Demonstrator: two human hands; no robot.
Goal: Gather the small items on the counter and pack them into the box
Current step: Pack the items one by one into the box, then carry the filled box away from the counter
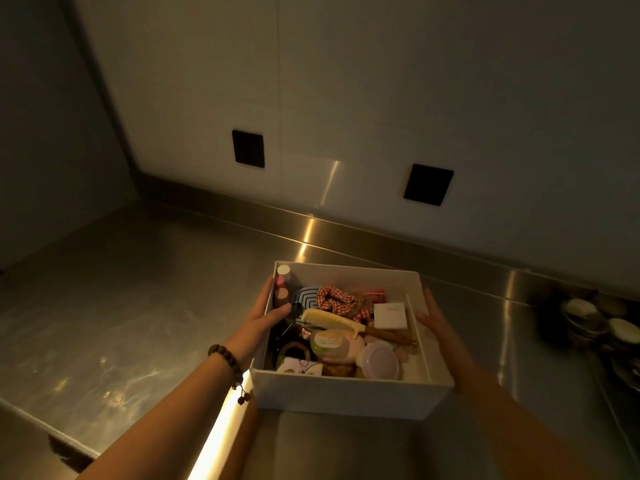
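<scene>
A white open box [346, 393] sits near the front edge of the steel counter [121, 306], full of small items. Inside lie a cream comb [332, 322], a red checked scrunchie [337, 299], a small white carton [389, 315], a lilac round case [381, 360] and small bottles [282, 282] in the far left corner. My left hand [268, 313] grips the left wall, thumb inside the rim. Flat against the right wall rests my right hand [434, 323]. A bead bracelet [227, 362] circles my left wrist.
A cluster of small bowls and round pale objects [595, 320] stands at the right on the counter. Two black wall sockets [248, 148] [428, 184] sit in the white backsplash. The counter meets a side wall at the left.
</scene>
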